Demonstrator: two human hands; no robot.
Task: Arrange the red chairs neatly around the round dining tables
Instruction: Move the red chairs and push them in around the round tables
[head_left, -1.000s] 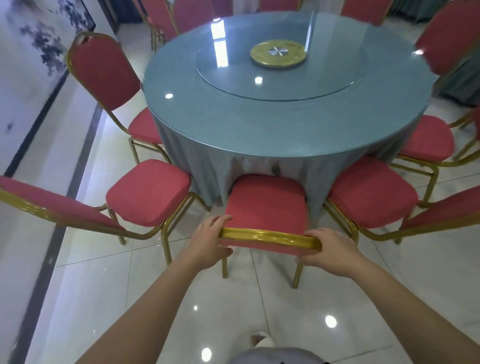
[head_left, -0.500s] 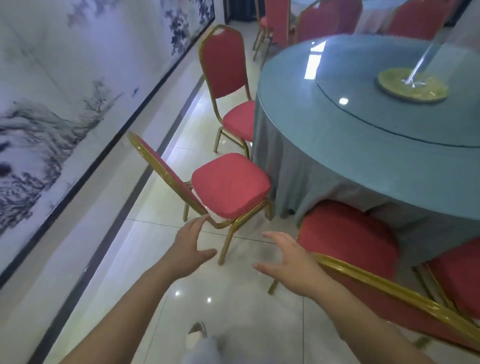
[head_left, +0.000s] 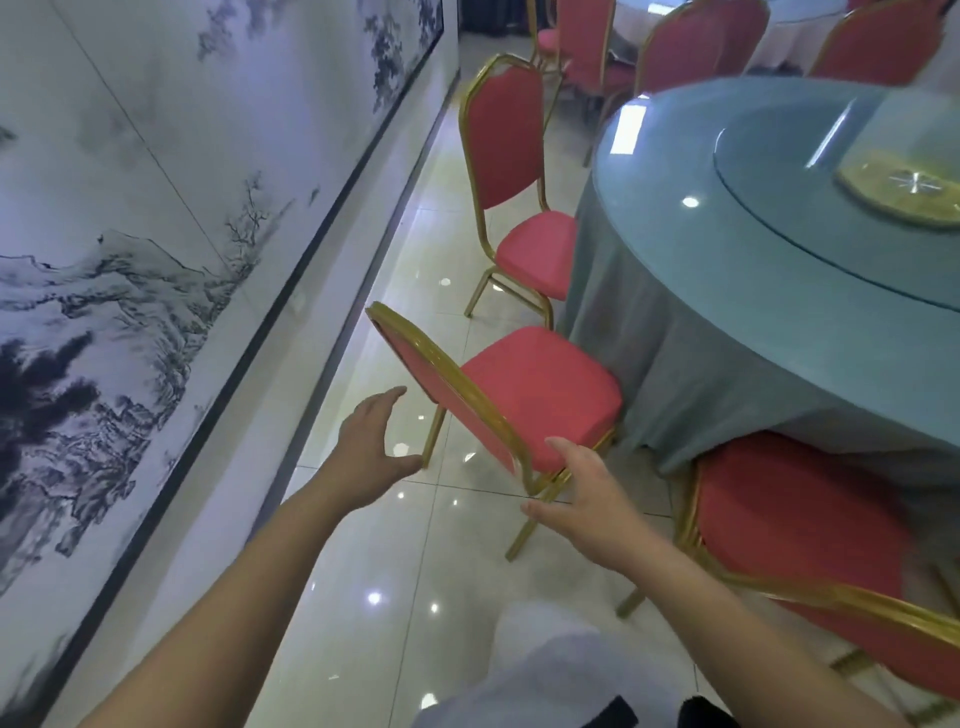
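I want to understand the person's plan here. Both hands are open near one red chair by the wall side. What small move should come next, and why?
Probably close both hands on the gold backrest of the nearest chair. The left hand and right hand are open on either side of it and hold nothing, and its seat barely reaches the tablecloth, while the next chair's seat sits partly under it.

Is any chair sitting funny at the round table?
Yes. The middle chair by the wall stands askew: its seat only just meets the blue tablecloth and its back angles away. The chair behind it faces the table more squarely. The left hand and right hand are open beside it.
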